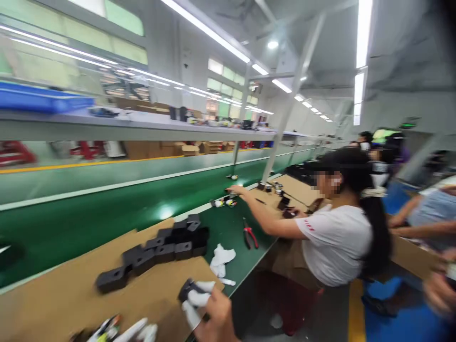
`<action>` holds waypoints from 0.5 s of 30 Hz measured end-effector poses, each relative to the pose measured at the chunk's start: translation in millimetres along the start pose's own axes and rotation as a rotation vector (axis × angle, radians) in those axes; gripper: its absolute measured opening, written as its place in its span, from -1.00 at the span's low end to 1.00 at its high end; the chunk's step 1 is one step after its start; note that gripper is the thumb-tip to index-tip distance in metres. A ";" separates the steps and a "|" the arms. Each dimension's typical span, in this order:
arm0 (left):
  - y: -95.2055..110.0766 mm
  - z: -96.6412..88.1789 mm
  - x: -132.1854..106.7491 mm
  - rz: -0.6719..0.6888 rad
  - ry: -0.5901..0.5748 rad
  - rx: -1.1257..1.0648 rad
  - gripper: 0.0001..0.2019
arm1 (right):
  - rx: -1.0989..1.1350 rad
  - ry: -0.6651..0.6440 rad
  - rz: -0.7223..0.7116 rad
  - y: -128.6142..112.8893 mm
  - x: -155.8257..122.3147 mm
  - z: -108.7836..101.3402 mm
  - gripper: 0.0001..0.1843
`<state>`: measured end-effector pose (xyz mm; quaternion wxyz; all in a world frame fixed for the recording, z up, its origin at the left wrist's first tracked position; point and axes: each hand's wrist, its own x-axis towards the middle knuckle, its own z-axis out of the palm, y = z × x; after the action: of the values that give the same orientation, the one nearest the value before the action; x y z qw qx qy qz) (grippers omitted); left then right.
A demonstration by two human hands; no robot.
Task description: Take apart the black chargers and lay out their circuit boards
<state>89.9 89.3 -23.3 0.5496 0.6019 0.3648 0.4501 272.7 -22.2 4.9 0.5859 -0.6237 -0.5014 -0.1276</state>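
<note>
At the bottom centre my right hand (215, 311), with white covers on its fingertips, is closed around a small black block (185, 289). The block looks like the black blocks (156, 251) grouped on the cardboard sheet (53, 308) ahead of it. My left hand (140, 331) shows only as blurred, white-covered fingertips at the bottom edge. Right beside them is a small part (109, 327) with white, orange and yellow-green bits. Whether those fingers grip it cannot be made out.
Crumpled white scraps (223, 259) and red-handled pliers (250, 235) lie on the green bench (228, 232). A co-worker (335, 232) sits to the right, one arm reaching towards small white-and-black parts (224, 203). Behind runs a green conveyor belt (124, 213), under a long shelf (142, 128) with a blue bin (42, 99).
</note>
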 end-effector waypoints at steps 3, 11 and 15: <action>-10.3 -40.6 -24.5 -0.050 0.182 0.056 -0.62 | 0.039 -0.120 -0.004 -18.8 -44.5 42.1 -0.82; -32.9 -47.9 -47.5 -0.045 0.213 0.077 -0.67 | 0.091 -0.229 0.064 -19.5 -88.7 65.2 -0.80; -30.2 -49.3 -48.0 -0.003 0.167 0.059 -0.75 | 0.093 -0.109 0.057 -28.1 -76.0 65.4 -0.84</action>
<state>29.4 64.8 -60.5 0.4999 0.5779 0.4232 0.4868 187.6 -7.5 -53.3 0.5896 -0.6158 -0.5199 -0.0533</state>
